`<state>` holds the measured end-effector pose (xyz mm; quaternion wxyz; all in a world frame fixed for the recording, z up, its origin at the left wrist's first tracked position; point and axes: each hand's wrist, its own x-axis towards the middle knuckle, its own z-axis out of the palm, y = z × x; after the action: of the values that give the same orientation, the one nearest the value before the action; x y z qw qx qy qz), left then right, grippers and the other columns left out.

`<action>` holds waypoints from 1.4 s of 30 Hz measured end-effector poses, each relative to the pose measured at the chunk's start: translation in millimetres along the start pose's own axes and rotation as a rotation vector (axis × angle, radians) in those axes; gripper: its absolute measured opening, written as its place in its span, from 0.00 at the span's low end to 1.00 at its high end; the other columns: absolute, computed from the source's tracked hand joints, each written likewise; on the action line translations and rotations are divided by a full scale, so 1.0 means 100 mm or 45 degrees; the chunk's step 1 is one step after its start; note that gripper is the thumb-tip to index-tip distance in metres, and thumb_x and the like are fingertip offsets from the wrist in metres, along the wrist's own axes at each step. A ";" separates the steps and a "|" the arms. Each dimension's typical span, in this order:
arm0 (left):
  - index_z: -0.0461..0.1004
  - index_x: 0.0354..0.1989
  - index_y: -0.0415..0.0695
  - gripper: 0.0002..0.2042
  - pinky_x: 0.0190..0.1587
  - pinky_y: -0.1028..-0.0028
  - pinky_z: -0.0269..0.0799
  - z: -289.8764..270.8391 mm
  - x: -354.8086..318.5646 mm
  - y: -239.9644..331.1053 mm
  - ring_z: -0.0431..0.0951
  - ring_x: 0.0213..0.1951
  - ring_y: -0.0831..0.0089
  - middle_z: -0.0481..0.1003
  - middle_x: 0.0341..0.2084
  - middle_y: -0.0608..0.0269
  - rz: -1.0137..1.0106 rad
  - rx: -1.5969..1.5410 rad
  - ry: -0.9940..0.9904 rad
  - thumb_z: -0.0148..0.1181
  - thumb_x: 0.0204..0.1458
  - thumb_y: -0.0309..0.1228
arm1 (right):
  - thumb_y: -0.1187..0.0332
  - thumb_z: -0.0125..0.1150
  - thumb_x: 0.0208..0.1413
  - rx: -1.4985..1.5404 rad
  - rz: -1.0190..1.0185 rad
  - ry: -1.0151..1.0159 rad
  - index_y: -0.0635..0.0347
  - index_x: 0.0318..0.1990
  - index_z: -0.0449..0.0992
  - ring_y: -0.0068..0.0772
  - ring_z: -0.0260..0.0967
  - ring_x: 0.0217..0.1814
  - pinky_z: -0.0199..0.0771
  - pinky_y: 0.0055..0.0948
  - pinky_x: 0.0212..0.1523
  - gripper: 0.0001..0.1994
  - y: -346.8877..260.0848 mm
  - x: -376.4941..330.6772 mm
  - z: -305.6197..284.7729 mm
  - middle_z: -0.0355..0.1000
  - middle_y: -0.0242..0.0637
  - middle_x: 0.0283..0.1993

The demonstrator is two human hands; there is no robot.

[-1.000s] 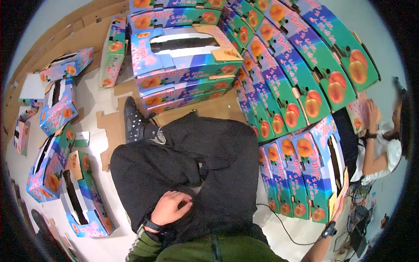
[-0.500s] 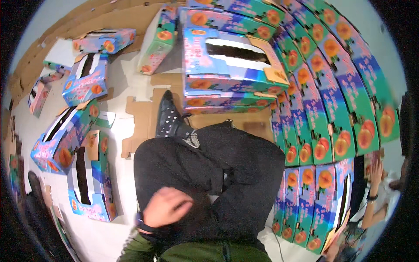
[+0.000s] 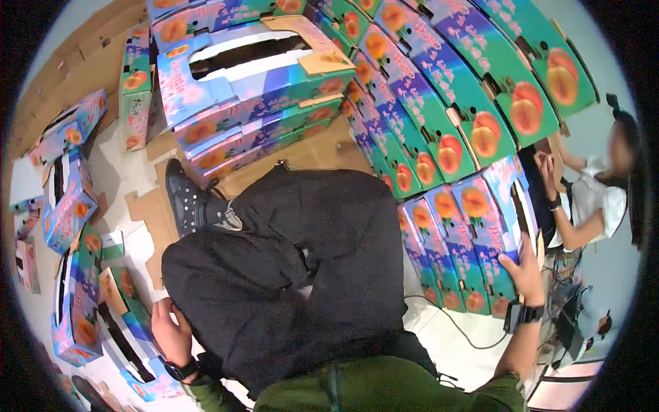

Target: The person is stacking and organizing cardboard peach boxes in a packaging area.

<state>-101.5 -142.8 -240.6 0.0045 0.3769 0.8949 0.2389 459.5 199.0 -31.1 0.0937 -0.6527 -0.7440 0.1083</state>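
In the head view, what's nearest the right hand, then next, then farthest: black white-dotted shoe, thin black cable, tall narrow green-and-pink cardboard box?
1. Thin black cable: below the right hand.
2. Black white-dotted shoe: to the left.
3. Tall narrow box: farther, upper left.

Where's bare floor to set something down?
Left: white tiled floor between blue fruit-printed cardboard boxes and flat brown cardboard. Right: tile beside the green fruit-printed box row, crossed by a thin black cable. Crowded: around the left hand, between black trousers and boxes.
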 end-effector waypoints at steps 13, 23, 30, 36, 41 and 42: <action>0.70 0.44 0.38 0.16 0.49 0.54 0.65 -0.71 -0.13 -0.90 0.70 0.45 0.46 0.72 0.40 0.44 -0.006 0.525 0.337 0.61 0.48 0.29 | 0.61 0.70 0.48 -0.300 0.009 0.124 0.67 0.68 0.56 0.47 0.49 0.73 0.46 0.36 0.71 0.42 0.06 0.00 0.12 0.55 0.54 0.70; 0.71 0.33 0.42 0.15 0.33 0.56 0.71 -1.50 0.67 -0.91 0.76 0.34 0.52 0.75 0.30 0.51 -0.371 0.849 0.381 0.63 0.48 0.41 | 0.77 0.61 0.42 -0.139 -1.244 0.094 0.61 0.43 0.75 0.53 0.66 0.53 0.65 0.44 0.53 0.16 -0.94 -0.51 0.57 0.68 0.47 0.50; 0.73 0.30 0.42 0.15 0.43 0.58 0.69 -1.79 0.41 -1.12 0.72 0.40 0.51 0.73 0.30 0.53 -0.153 1.076 0.537 0.67 0.41 0.39 | 0.79 0.63 0.36 0.183 -1.100 -0.127 0.58 0.32 0.74 0.47 0.67 0.41 0.66 0.41 0.39 0.11 -1.01 -0.59 1.11 0.70 0.39 0.41; 0.73 0.35 0.40 0.18 0.43 0.57 0.69 -1.83 0.30 -1.46 0.72 0.40 0.50 0.72 0.34 0.50 -0.236 1.145 0.421 0.66 0.43 0.41 | 0.78 0.64 0.38 0.172 -1.227 -0.187 0.59 0.32 0.73 0.46 0.68 0.40 0.67 0.40 0.38 0.10 -1.05 -0.49 1.16 0.70 0.39 0.38; 0.73 0.38 0.41 0.20 0.43 0.57 0.70 -1.56 0.70 -1.21 0.73 0.43 0.51 0.72 0.37 0.50 -0.023 0.821 0.074 0.70 0.38 0.38 | 0.77 0.65 0.40 0.265 -1.257 -0.216 0.58 0.31 0.75 0.45 0.69 0.39 0.68 0.39 0.39 0.09 -1.18 -0.51 1.34 0.71 0.38 0.37; 0.72 0.41 0.40 0.23 0.47 0.58 0.69 -1.42 0.84 -1.06 0.72 0.45 0.51 0.72 0.40 0.51 0.056 0.784 0.052 0.71 0.37 0.38 | 0.77 0.66 0.40 0.279 -1.254 -0.260 0.58 0.31 0.75 0.45 0.69 0.39 0.68 0.39 0.40 0.09 -1.20 -0.53 1.38 0.72 0.38 0.37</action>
<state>-259.5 -209.5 -146.2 -0.1330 0.3750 0.9167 -0.0359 313.3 125.7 -129.6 0.1282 -0.1974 -0.9528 0.1919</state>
